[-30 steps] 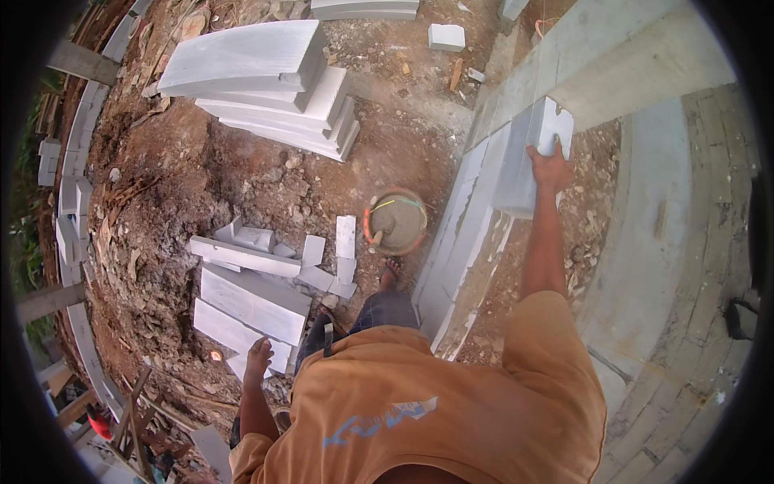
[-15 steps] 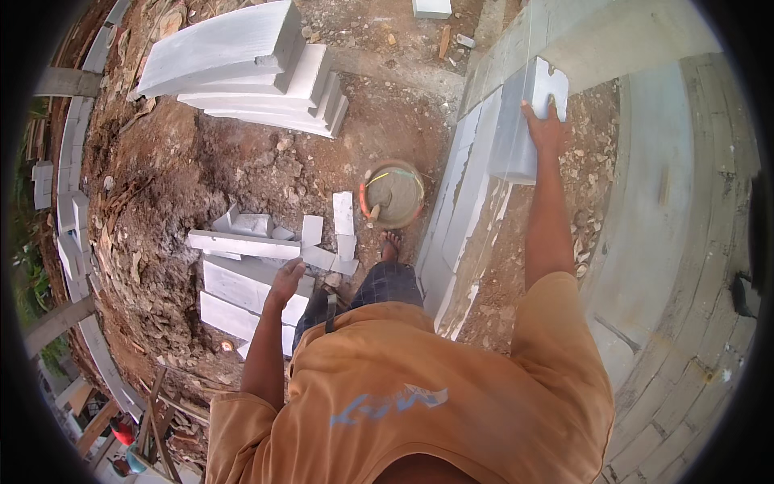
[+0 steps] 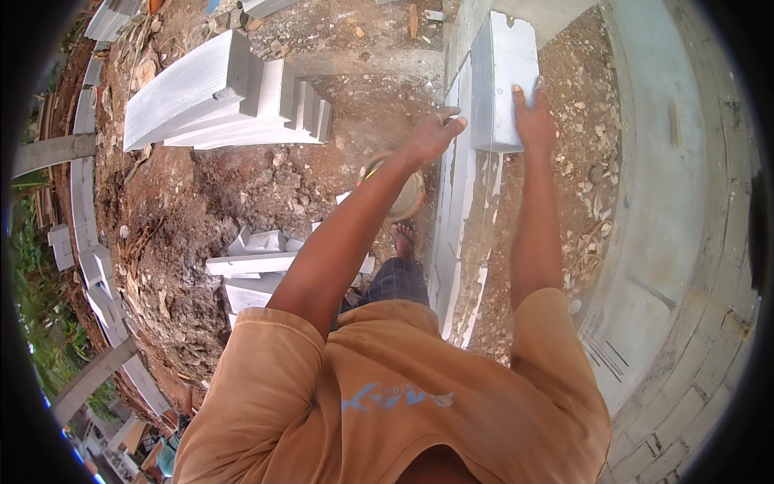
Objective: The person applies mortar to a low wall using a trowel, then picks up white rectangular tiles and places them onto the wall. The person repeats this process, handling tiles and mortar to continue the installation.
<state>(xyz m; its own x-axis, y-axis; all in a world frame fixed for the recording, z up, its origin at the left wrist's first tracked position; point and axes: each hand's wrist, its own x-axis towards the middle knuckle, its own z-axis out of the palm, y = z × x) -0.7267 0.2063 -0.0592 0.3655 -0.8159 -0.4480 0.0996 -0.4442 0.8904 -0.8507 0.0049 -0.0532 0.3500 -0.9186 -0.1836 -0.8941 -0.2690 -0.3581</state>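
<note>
A person in an orange shirt (image 3: 387,363) is seen from above, both arms reaching forward. A white block (image 3: 506,85) sits at the right side of a low wall (image 3: 451,210). The right grip (image 3: 535,125) is on the block's near right part: thumb flat on the pale upper face, fingers at the right edge, clasping that edge between them. Most of the block extends ahead of and to the left of this grip. The left grip (image 3: 435,139) hangs over the wall's left edge, thumb and fingers loosely parted, holding nothing; the block is to its right, near but apart. Below the left forearm is a round tub (image 3: 422,192), partly hidden. Further left are stacked slabs (image 3: 193,93) and broken pieces (image 3: 254,264).
</note>
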